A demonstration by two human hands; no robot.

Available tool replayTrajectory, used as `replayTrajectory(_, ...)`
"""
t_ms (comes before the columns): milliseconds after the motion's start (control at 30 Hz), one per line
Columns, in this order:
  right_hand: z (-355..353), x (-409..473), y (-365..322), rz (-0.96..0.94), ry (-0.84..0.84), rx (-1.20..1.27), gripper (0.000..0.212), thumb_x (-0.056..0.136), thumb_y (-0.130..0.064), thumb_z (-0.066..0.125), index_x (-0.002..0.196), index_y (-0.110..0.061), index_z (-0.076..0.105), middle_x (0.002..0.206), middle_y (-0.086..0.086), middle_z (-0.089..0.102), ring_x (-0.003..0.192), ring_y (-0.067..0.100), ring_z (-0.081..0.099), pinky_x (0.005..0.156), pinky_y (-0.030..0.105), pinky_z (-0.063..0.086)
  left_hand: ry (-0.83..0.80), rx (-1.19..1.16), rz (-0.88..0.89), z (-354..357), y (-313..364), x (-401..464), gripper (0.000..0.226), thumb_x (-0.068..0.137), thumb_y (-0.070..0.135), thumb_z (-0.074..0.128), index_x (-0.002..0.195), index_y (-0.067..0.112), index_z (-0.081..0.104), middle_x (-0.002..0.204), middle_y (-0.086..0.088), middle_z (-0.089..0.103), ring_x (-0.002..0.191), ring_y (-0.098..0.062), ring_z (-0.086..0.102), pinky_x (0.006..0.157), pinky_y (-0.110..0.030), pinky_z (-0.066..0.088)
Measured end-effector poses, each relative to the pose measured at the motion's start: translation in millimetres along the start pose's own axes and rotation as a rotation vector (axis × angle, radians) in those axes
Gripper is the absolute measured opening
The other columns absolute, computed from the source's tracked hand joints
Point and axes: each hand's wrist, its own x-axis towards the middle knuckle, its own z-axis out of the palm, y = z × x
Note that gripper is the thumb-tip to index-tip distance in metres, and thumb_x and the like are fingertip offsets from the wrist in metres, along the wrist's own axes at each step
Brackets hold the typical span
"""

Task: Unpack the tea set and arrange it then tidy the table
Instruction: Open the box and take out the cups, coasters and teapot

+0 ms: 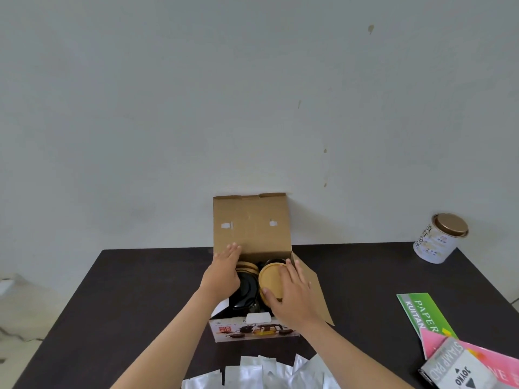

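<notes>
- The open cardboard box (252, 228) is set on the dark counter (112, 304).
- A round wooden lid (271, 279) inside it is gripped by the right hand (295, 296).
- The left hand (223, 272), fingers straight, is rested at the box's left edge.

Surface (112, 304): dk brown, near black. Box (251, 228): plain kraft brown inside, white front w/ printed teaware pics. Round lid (271, 279): tan wood. Tin (438, 240): white, bronze top. Booklet (421, 313): green, white lettering. Sachets (252, 373): silver.

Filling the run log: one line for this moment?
stage: unpacking | box: open | right hand: grips wooden lid | left hand: flat on box flap
</notes>
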Motion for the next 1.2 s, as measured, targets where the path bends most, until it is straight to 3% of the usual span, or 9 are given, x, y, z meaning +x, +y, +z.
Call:
replayTrajectory(100, -0.1, -0.4, 0.3, 0.006, 0.008, 0.009, 0.096, 0.073, -0.076, 0.012, 0.15, -0.02, 0.025, 0.162, -0.003, 0.01, 0.149, 0.018, -0.005, 0.116, 0.051, 0.023, -0.045, 0.06, -0.063, -18.3, 0.9, -10.1, 0.067, 0.086, -0.003, 0.04, 0.147, 0.021, 0.026, 0.159, -0.004, 0.01, 0.146, -0.034, 0.006, 0.113, -0.043, 0.029)
replayTrajectory(233, -0.5, 0.2, 0.6, 0.005, 0.002, -0.015, 0.099, 0.072, -0.078, 0.009, 0.15, -0.02, 0.024, 0.162, -0.002, 0.01, 0.15, 0.018, -0.004, 0.116, 0.049, 0.024, 0.014, 0.446, -0.037, -30.7, -8.0, -21.9, 0.053, 0.097, 0.022, 0.033, 0.148, 0.011, 0.023, 0.158, -0.009, 0.017, 0.147, -0.023, 0.001, 0.117, -0.046, -0.002)
replayTrajectory(300, -0.2, 0.2, 1.2, 0.0, 0.001, -0.035, 0.096, 0.074, -0.078, 0.013, 0.149, -0.02, 0.025, 0.162, -0.001, 0.012, 0.15, 0.02, -0.003, 0.116, 0.048, 0.025, -0.003, 0.576, -0.095, -22.3, -15.0, -28.8, 0.064, 0.099, 0.044, 0.018, 0.15, 0.007, 0.011, 0.159, -0.012, 0.009, 0.147, -0.024, -0.004, 0.114, -0.048, -0.01)
replayTrajectory(367, -0.9, 0.2, 2.2, -0.008, -0.004, -0.049, 0.09, 0.079, -0.077, 0.026, 0.148, -0.02, 0.024, 0.161, 0.001, 0.014, 0.149, 0.021, -0.003, 0.116, 0.05, 0.024, -0.043, 0.567, -0.135, -6.6, -17.0, -34.0, 0.081, 0.092, 0.061, 0.002, 0.15, 0.005, 0.003, 0.159, -0.014, 0.001, 0.147, -0.026, -0.007, 0.114, -0.047, -0.01)
replayTrajectory(500, -9.0, 3.5, 1.1, 0.0, -0.103, -0.068, 0.097, 0.08, -0.074, 0.047, 0.151, -0.018, 0.013, 0.16, 0.002, 0.011, 0.149, 0.024, -0.006, 0.117, 0.056, 0.012, -0.063, 0.377, -0.136, 27.2, -15.9, -36.1, 0.13, 0.045, 0.073, -0.043, 0.148, 0.002, -0.007, 0.157, -0.017, -0.013, 0.145, -0.029, -0.014, 0.116, -0.043, -0.004)
replayTrajectory(700, -35.5, 23.0, -13.0, -0.009, -0.318, -0.159, 0.111, 0.072, -0.068, 0.065, 0.153, -0.018, 0.008, 0.16, 0.011, 0.007, 0.148, 0.031, -0.009, 0.114, 0.059, -0.004, 0.008, 0.327, -0.13, 35.7, -18.9, -40.6, 0.124, 0.05, 0.07, -0.045, 0.148, 0.002, -0.008, 0.157, -0.017, -0.014, 0.144, -0.029, -0.017, 0.112, -0.039, -0.01)
replayTrajectory(933, -60.8, 35.5, -27.8, -0.09, -0.511, -0.289, 0.119, 0.066, -0.056, 0.079, 0.154, -0.021, 0.007, 0.155, 0.014, 0.015, 0.141, 0.037, 0.019, 0.114, 0.05, 0.027, 0.042, 0.323, -0.05, 38.7, -23.7, -40.7, 0.1, 0.064, 0.069, -0.035, 0.15, 0.026, -0.008, 0.157, -0.006, -0.018, 0.137, -0.022, -0.027, 0.108, -0.042, -0.016)
replayTrajectory(1067, -62.8, 33.3, -30.1, -0.108, -0.499, -0.311, 0.108, 0.066, -0.052, 0.08, 0.149, -0.019, 0.019, 0.148, 0.015, 0.024, 0.13, 0.035, 0.038, 0.097, 0.04, 0.043, 0.043, 0.299, -0.036, 38.8, -23.9, -41.5, 0.097, 0.063, 0.07, -0.034, 0.149, 0.033, -0.007, 0.154, 0.002, -0.02, 0.137, -0.021, -0.029, 0.108, -0.042, -0.018)
replayTrajectory(1200, -58.9, 31.8, -28.9, -0.14, -0.462, -0.306, 0.104, 0.065, -0.049, 0.08, 0.146, -0.017, 0.023, 0.144, 0.014, 0.03, 0.123, 0.032, 0.045, 0.086, 0.034, 0.045, 0.042, 0.296, -0.038, 38.9, -23.9, -41.6, 0.099, 0.062, 0.07, -0.036, 0.149, 0.033, -0.007, 0.149, 0.005, -0.025, 0.137, -0.021, -0.029, 0.107, -0.042, -0.018)
